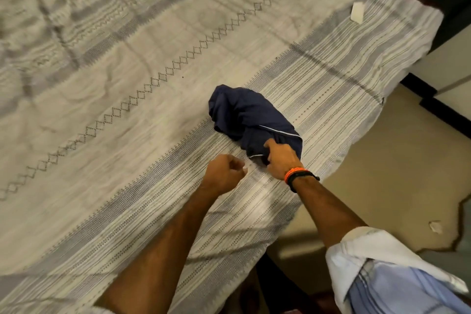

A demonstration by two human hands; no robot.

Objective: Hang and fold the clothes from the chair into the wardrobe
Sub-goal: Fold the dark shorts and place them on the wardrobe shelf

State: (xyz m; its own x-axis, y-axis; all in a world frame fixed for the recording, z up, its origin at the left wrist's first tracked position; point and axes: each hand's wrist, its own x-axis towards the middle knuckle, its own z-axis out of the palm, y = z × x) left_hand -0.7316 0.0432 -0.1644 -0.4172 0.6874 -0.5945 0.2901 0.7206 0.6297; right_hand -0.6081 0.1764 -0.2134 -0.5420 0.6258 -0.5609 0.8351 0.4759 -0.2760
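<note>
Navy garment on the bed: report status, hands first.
Right hand clenched on navy garment, still bunched on bedspread. Left hand loosely curled beside it, holding nothing visible. Nothing in the way.

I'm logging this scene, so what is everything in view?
Garment: one, navy with white piping, bunched on the bedspread near its right edge.
Bedspread: one, cream with grey woven bands, covers the bed.
Tag: one, white, on the bedspread's far right corner.
Floor: beige, right of the bed.
Clothes: white and pale blue, draped over the right forearm.
Wristbands: orange and black, on the right wrist.
Left hand: loosely curled, empty, over the bedspread.
Right hand: gripping the garment.
</note>
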